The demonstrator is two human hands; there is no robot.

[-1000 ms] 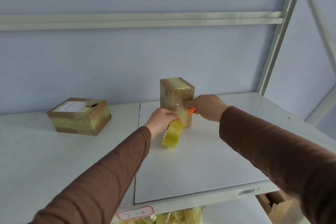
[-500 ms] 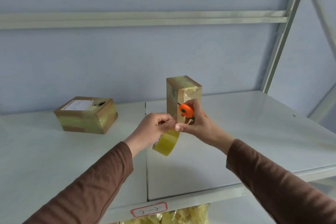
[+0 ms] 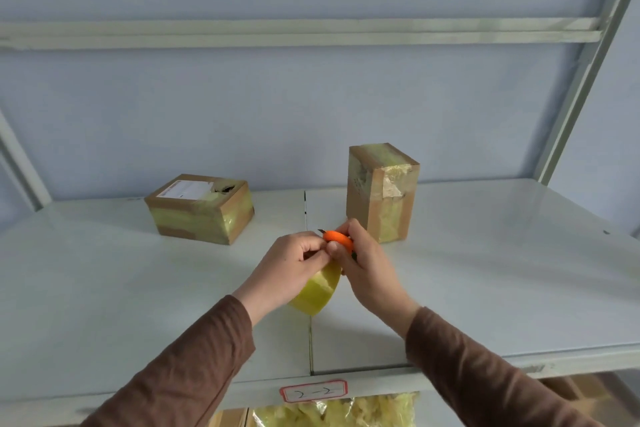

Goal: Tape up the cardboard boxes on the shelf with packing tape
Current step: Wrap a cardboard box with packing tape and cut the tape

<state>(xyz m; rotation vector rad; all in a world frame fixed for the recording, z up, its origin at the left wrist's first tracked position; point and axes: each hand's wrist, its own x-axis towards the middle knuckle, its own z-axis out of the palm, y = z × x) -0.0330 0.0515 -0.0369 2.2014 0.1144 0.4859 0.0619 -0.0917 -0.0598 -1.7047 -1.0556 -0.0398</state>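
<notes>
Two hands now work clear of the tall taped cardboard box near the shelf's rear edge: left hand grips the yellow tape roll, right hand grips the orange cutter; the strip appears severed.

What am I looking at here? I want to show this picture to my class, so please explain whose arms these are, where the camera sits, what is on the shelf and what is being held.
No machine is involved: the arms in brown sleeves belong to a person wearing a camera on the head, so you see roughly what they see, looking forward and down. The white metal shelf carries two cardboard boxes wrapped in yellowish packing tape: an upright box on the right and a flat box with a white label further left. The left hand grips a roll of yellowish packing tape. The right hand holds a small orange cutter, its tip showing beside the fingers. Both hands meet in front of the upright box without touching it.
</notes>
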